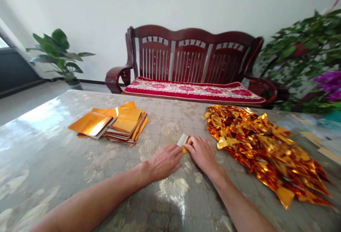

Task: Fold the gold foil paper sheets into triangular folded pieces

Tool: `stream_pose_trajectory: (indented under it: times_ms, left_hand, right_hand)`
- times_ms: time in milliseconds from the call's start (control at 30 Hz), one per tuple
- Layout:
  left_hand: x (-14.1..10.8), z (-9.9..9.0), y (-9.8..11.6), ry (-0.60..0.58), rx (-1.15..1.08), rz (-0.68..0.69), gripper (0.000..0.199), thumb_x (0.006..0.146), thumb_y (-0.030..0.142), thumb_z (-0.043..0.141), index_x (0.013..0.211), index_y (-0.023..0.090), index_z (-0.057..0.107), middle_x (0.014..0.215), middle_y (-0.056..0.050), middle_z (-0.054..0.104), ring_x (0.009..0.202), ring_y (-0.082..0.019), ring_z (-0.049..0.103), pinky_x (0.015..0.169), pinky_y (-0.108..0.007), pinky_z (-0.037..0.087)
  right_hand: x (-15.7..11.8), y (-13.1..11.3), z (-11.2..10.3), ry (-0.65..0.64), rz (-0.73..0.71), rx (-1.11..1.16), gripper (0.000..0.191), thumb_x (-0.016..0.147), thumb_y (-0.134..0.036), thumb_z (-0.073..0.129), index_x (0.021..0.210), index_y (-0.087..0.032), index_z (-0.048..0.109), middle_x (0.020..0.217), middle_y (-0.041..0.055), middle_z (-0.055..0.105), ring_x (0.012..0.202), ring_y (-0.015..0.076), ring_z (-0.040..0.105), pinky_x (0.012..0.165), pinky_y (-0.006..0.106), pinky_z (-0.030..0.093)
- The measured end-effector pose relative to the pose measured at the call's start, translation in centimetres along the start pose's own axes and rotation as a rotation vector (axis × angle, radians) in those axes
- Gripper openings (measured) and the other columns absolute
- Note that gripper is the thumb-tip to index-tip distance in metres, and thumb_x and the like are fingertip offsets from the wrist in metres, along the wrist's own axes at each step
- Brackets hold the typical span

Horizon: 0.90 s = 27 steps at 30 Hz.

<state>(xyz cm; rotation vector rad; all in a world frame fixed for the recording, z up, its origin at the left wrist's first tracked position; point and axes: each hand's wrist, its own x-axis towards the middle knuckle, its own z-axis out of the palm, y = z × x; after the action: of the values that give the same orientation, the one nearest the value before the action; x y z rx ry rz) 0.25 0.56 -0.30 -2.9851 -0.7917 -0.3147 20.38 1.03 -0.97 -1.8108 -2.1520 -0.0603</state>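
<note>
Between my hands, near the middle of the table, lies a small piece of gold foil paper [183, 140], partly folded, with its pale back showing. My left hand [165, 159] rests on its near left edge, fingers together and pressed down on it. On its right side, my right hand [200, 151] pinches the paper with thumb and curled fingers. My fingers hide part of the paper. To the left sits a loose stack of flat gold foil sheets [125, 122]. A large heap of folded gold foil pieces [255, 143] spreads out on the right.
A patterned cover lies over the table [106, 175]. Beyond it stands a dark red wooden bench [190, 54] with a red floral cushion [186, 89]. Plastic bags [301, 122] and cardboard strips [329, 154] lie at the right edge. Potted plants [60, 56] stand at both sides.
</note>
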Motion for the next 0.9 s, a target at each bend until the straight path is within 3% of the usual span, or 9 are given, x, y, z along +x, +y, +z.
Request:
stream_pose_trajectory:
  times_ms: [200,400,500,667,900]
  left_hand:
    - [0.5,-0.6,-1.1,-0.051,-0.033,0.081,0.021,0.095,0.03,0.056,0.108,0.014,0.059,0.114,-0.01,0.063,0.107,-0.024,0.058,0.097,-0.035,0.047]
    - [2.9,-0.4,-2.2,-0.161,-0.037,-0.006,0.013,0.098,0.017,0.049,0.1,0.019,0.062,0.097,-0.003,0.066,0.091,-0.018,0.062,0.074,-0.027,0.05]
    - [3.8,0.4,-2.3,-0.095,-0.064,-0.071,0.016,0.1,0.025,0.048,0.11,0.019,0.06,0.101,-0.004,0.064,0.094,-0.019,0.061,0.075,-0.028,0.051]
    - [4.0,1.4,-2.2,0.066,-0.068,-0.007,0.024,0.1,0.022,0.048,0.123,0.019,0.055,0.122,-0.007,0.061,0.113,-0.019,0.056,0.097,-0.033,0.047]
    - [3.2,1.4,-0.6,0.037,-0.052,-0.099,0.027,0.098,0.025,0.053,0.125,0.021,0.053,0.12,-0.005,0.063,0.111,-0.02,0.055,0.095,-0.034,0.047]
  right_hand:
    - [0.0,0.1,0.2,0.001,0.009,0.027,0.01,0.096,-0.027,0.054,0.089,-0.023,0.061,0.091,0.0011,0.069,0.087,0.0204,0.058,0.075,0.032,0.031]
    - [-0.2,0.7,0.2,0.012,0.0,0.09,0.015,0.096,-0.026,0.052,0.092,-0.024,0.066,0.093,0.0023,0.066,0.09,0.0198,0.057,0.077,0.03,0.034]
    - [-0.1,1.0,0.2,0.015,0.0,0.131,0.015,0.095,-0.026,0.054,0.09,-0.024,0.067,0.092,0.0026,0.064,0.092,0.0195,0.057,0.078,0.029,0.036]
    - [0.3,1.5,0.4,0.008,0.015,0.164,0.014,0.092,-0.024,0.054,0.085,-0.023,0.066,0.09,0.0027,0.064,0.09,0.0194,0.058,0.078,0.029,0.038]
    - [0.4,1.9,1.0,0.065,0.119,0.199,0.01,0.089,-0.024,0.059,0.096,-0.021,0.064,0.096,0.0048,0.064,0.095,0.0207,0.059,0.084,0.031,0.042]
